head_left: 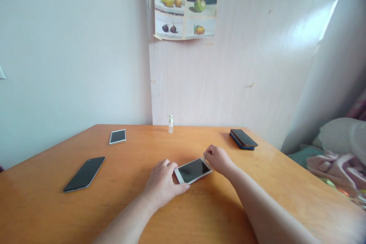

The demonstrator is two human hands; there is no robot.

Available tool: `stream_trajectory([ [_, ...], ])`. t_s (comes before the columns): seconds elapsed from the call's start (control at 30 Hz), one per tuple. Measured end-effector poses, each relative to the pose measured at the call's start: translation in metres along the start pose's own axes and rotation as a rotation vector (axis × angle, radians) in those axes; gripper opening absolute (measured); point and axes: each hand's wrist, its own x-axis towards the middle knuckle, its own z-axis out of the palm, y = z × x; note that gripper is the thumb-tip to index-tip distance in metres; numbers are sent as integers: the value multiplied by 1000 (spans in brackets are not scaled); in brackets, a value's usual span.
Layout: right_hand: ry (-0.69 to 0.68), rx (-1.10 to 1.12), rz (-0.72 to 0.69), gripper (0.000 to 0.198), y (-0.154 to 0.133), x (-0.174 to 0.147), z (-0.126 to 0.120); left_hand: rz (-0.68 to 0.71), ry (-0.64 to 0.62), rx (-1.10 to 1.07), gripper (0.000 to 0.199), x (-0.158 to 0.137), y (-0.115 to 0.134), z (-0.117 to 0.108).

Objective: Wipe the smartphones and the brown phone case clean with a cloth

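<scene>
A white smartphone with a dark screen lies at a slant on the wooden table in front of me. My left hand grips its left end, with the thumb along the near edge and the fingers at the far corner. At the other end, my right hand is closed, fingers curled together at the phone's far right corner. Something small and whitish may show at those fingertips, but I cannot make out what it is.
On the table, a large dark phone and a smaller white phone lie to the left. A clear pump bottle stands at the back. Stacked dark phones lie at the back right. Bedding is beyond the right edge.
</scene>
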Motion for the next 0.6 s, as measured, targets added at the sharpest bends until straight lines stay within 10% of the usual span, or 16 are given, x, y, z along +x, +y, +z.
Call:
stream_trajectory([
  [0.6,-189,459,118,17,-47,-36,48,-181,144,-499,51,13,-13,15],
])
